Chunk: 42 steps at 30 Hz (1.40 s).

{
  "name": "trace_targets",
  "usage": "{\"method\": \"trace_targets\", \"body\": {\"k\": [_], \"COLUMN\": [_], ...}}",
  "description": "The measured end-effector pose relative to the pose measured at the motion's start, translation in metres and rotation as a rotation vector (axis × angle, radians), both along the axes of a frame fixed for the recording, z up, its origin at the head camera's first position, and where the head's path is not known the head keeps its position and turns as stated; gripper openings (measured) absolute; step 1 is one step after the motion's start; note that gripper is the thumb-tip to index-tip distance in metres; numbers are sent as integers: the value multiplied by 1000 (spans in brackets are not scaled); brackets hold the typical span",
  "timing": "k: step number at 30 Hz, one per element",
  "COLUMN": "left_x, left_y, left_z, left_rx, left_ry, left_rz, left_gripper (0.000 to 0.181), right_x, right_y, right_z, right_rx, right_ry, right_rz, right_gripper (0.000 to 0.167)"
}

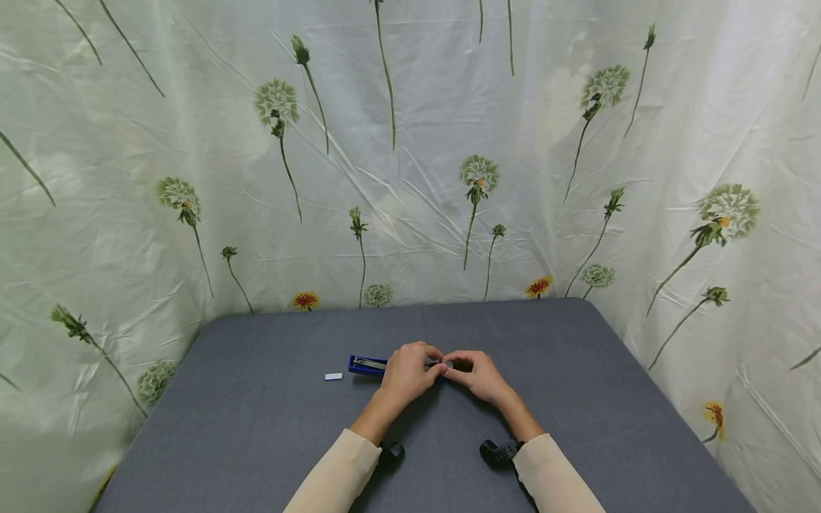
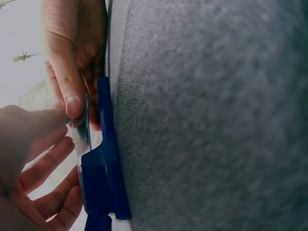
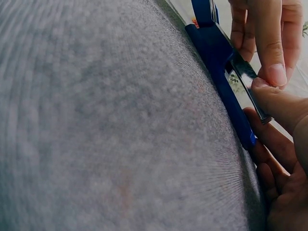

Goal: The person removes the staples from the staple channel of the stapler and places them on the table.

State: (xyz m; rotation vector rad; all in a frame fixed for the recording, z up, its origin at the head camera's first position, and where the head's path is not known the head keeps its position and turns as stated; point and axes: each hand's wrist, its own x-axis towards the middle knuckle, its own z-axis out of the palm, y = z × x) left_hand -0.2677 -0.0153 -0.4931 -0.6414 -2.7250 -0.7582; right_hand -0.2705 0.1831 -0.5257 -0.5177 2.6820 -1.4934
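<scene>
A blue stapler [image 1: 368, 365] lies opened out on the grey table, its top swung back to the left. Its metal magazine [image 3: 244, 74] stands clear above the blue base in the right wrist view. My left hand [image 1: 407, 374] reaches over the stapler's middle, thumb and forefinger pinching a small shiny piece [image 1: 447, 364] at the magazine's right end. Fingertips hide most of that piece, so its kind is unclear. Meeting them there, my right hand [image 1: 477, 374] holds the magazine end with its thumb, while other fingers [image 3: 272, 139] lie by the base tip.
Left of the stapler, a small whitish strip [image 1: 333, 376] that looks like staples lies on the grey table [image 1: 256, 427]. A pale curtain [image 1: 410, 178] with dandelion prints hangs behind the table and along both sides.
</scene>
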Motion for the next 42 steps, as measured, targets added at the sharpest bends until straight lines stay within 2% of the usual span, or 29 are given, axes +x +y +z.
{"method": "trace_targets", "body": {"k": [7,13,22,35,42], "left_x": [-3,-5,-7,-7,-7], "left_y": [1,0,-2,-12,-19], "left_z": [3,7,7,6,6], "left_rx": [-73,-104,-88,-13,13], "left_ry": [6,-54,-77,-69,-90], "left_rz": [-26,-58,-107,-120,-115], "left_gripper": [14,15,14,15,14], "right_x": [-1,-1,-1,1,1], "right_y": [0,-1,-1,-1,-2], "right_z": [-1,-2,-1,-1,1], "right_rx": [5,5,-2,-23,-23], "right_ry": [9,9,-3,-26,-27], "right_rz": [-5,-4,-2,16,10], "right_gripper": [25,25,25,27,25]}}
